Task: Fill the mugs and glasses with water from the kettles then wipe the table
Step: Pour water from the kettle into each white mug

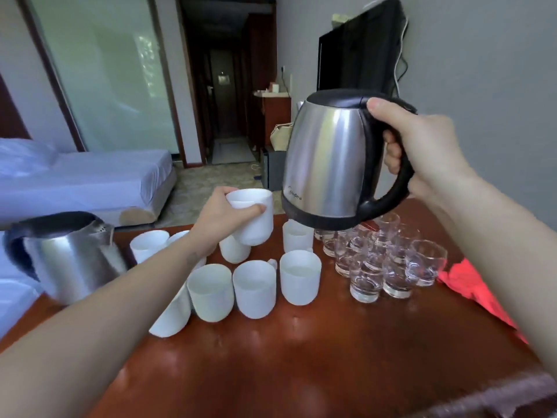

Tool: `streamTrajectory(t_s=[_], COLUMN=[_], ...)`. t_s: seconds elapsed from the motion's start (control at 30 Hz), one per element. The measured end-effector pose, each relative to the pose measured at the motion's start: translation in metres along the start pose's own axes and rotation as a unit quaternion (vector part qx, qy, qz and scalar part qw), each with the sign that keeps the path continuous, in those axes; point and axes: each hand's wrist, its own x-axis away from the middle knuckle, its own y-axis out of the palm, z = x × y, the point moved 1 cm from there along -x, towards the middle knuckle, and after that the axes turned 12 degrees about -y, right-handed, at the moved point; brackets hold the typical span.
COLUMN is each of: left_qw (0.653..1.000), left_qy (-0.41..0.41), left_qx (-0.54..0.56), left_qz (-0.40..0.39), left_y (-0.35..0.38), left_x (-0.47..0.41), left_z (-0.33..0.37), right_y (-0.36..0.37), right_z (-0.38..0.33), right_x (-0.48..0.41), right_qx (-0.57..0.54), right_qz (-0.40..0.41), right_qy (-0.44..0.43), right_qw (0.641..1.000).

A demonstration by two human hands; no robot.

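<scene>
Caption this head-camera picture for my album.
Right hand holds a steel kettle aloft; left hand grips a white mug above the table.

Left hand [221, 217]; right hand [428, 146] (both bare)

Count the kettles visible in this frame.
2. The raised kettle is gripped by its handle in the right hand; the second kettle stands on the table at far left.

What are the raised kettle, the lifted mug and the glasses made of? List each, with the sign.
The raised kettle: brushed steel by its streaky sheen; handle and base look like black plastic. The lifted mug: likely glazed ceramic, opaque white, smooth. The glasses: probably clear glass, see-through, thick bases.
</scene>
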Motion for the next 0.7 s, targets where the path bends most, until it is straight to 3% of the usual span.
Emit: streamTrajectory(t_s=[0.3,0.7], left_qw=[1.000,0.999], left_qy=[-0.001,0.001], left_qx=[-0.011,-0.050], left_qz=[-0.004,-0.017], left_y=[-0.024,-0.004], left_x=[0.119,0.205], left_z=[-0.020,-0.077], right_y=[-0.045,-0.077], right_z=[-0.064,-0.067], right_x=[0.101,0.206], right_qx=[-0.003,0.021], right_qz=[-0.014,-0.042], right_qy=[0.005,0.023], right_qw=[1.000,0.999])
